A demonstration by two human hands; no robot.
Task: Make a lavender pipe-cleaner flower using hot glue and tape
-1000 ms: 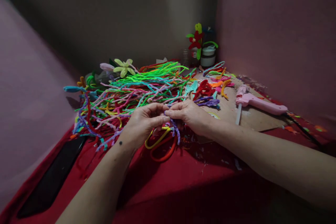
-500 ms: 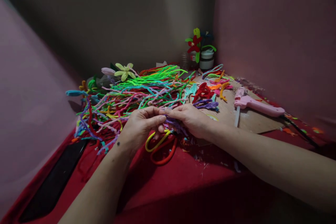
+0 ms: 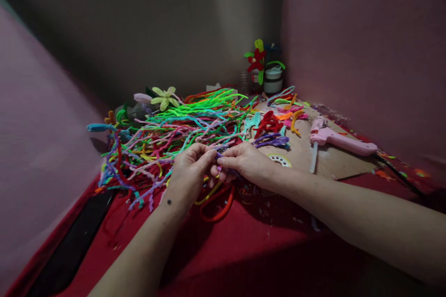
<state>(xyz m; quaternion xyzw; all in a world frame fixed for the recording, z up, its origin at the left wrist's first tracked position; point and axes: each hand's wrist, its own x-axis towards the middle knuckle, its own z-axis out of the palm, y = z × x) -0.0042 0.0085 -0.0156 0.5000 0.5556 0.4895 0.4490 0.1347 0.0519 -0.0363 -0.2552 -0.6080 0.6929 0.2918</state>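
My left hand (image 3: 191,171) and my right hand (image 3: 245,163) meet at the front of the table, fingertips almost touching. Both pinch a purple pipe cleaner (image 3: 219,156), mostly hidden by the fingers. Behind them spreads a big heap of coloured pipe cleaners (image 3: 195,120). Just below the hands, a loop with a red handle (image 3: 223,211) lies on the red cloth, its yellow part half covered by my fingers. Bent purple pipe cleaner pieces (image 3: 273,140) lie to the right, beside red ones (image 3: 269,123).
A pink glue gun (image 3: 343,141) rests on a brown board (image 3: 334,162) at right, near a round white-and-yellow disc (image 3: 279,161). A long black object (image 3: 75,241) lies at left. At the back stand a lidded jar (image 3: 273,80) and a red pipe cleaner flower (image 3: 256,60).
My left hand has shifted slightly right and the right hand's fingers have curled in around the purple piece. The round disc now shows more fully beyond my right wrist.
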